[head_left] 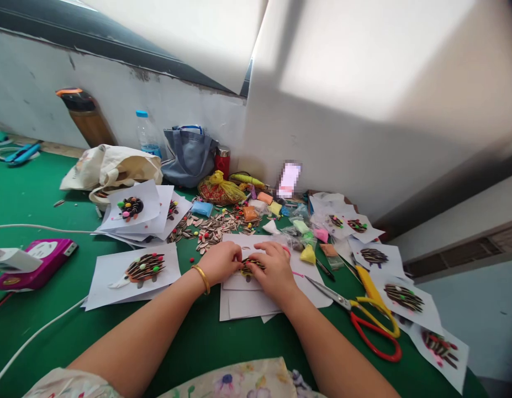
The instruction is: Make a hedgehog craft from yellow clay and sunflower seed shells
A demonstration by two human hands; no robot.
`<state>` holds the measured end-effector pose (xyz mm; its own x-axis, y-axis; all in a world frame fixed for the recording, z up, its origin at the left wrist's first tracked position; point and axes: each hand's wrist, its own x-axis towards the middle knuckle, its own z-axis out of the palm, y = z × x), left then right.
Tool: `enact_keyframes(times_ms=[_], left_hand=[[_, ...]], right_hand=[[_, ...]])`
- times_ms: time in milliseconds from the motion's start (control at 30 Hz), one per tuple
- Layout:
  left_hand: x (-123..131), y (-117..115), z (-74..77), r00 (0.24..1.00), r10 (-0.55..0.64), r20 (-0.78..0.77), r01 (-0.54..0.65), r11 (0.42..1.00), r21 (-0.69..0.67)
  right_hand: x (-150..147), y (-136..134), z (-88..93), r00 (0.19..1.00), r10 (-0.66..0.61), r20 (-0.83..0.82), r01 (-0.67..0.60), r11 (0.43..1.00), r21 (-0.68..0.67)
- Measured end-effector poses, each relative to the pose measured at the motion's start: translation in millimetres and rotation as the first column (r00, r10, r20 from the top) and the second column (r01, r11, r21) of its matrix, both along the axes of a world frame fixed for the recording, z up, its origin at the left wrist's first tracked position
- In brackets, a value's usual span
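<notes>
Both my hands rest on a stack of white paper sheets [243, 303] on the green table [189, 342]. My left hand [220, 261], with a gold bangle at the wrist, is curled with fingertips pinched on a small hedgehog figure [251, 267] made of clay and sunflower seeds. My right hand [273, 267] is also curled, its fingers pressing on the same figure from the right. Most of the figure is hidden under my fingers. A pile of sunflower seeds [212, 228] lies just beyond the sheets.
Finished seed hedgehogs on paper lie to the left [144, 267], back left [130, 207] and right [403, 297]. Red-and-yellow scissors [363, 315] sit right of my right hand. Clay packets [307, 254], bags [189, 155], a water bottle [147, 132] and a pink device [40, 260] crowd the table.
</notes>
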<state>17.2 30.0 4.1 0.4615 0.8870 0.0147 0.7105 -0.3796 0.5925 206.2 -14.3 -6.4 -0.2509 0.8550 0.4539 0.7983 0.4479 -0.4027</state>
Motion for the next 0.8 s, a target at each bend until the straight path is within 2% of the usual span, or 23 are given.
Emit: enact_keyframes(times_ms=[100, 167, 233, 267, 300, 367, 467, 533, 600, 667, 700, 733, 767, 800], left_hand=[[-0.9, 0.3, 3.2, 1.0, 0.006, 0.019, -0.006, 1.0, -0.019], [-1.4, 0.9, 5.8, 0.999, 0.015, 0.036, -0.014, 1.0, -0.026], [-2.0, 2.0, 7.6, 0.998, 0.037, 0.053, -0.036, 0.999, -0.015], [-2.3, 2.8, 7.9, 0.996, 0.057, 0.068, -0.057, 0.998, 0.001], [-2.8, 3.6, 7.7, 0.993, 0.082, 0.086, -0.084, 0.996, 0.019], [-4.1, 5.5, 5.6, 0.982, 0.123, 0.14, -0.132, 0.99, 0.051], [-6.1, 7.8, 0.0, 0.967, 0.106, 0.233, -0.128, 0.988, 0.082], [-6.8, 8.5, -3.4, 0.964, 0.063, 0.259, -0.093, 0.99, 0.108], [-6.7, 8.2, -5.4, 0.97, 0.04, 0.239, -0.076, 0.986, 0.147], [-5.9, 7.4, -5.5, 0.98, 0.04, 0.196, -0.079, 0.978, 0.195], [-5.4, 6.8, -4.9, 0.983, 0.043, 0.18, -0.082, 0.973, 0.216], [-4.9, 6.3, -3.8, 0.985, 0.046, 0.169, -0.085, 0.969, 0.231], [-4.3, 5.7, -2.4, 0.985, 0.048, 0.166, -0.087, 0.968, 0.237], [-3.8, 5.1, -0.8, 0.984, 0.049, 0.169, -0.089, 0.967, 0.238]], right_hand=[[24.1, 4.7, 7.9, 0.997, -0.071, -0.006, 0.071, 0.994, 0.08], [50.9, 9.3, 13.2, 0.967, -0.255, 0.012, 0.251, 0.961, 0.119], [80.9, 12.9, 16.2, 0.855, -0.514, 0.065, 0.502, 0.854, 0.138], [95.0, 14.0, 16.4, 0.79, -0.602, 0.115, 0.592, 0.798, 0.112], [107.6, 14.5, 15.9, 0.737, -0.652, 0.178, 0.652, 0.755, 0.07], [126.5, 14.4, 13.6, 0.696, -0.645, 0.316, 0.693, 0.719, -0.057], [137.6, 13.7, 11.4, 0.726, -0.548, 0.416, 0.657, 0.732, -0.182], [135.1, 14.2, 13.2, 0.722, -0.563, 0.403, 0.661, 0.734, -0.157], [126.5, 15.3, 17.1, 0.72, -0.622, 0.308, 0.675, 0.73, -0.103], [113.3, 16.5, 20.4, 0.788, -0.603, 0.125, 0.616, 0.775, -0.141], [105.8, 17.2, 21.1, 0.844, -0.537, 0.01, 0.527, 0.823, -0.213], [98.3, 17.8, 21.0, 0.895, -0.431, -0.113, 0.38, 0.872, -0.31], [91.2, 18.4, 20.3, 0.922, -0.316, -0.222, 0.212, 0.895, -0.393], [85.2, 19.1, 19.2, 0.926, -0.241, -0.289, 0.093, 0.891, -0.445]])
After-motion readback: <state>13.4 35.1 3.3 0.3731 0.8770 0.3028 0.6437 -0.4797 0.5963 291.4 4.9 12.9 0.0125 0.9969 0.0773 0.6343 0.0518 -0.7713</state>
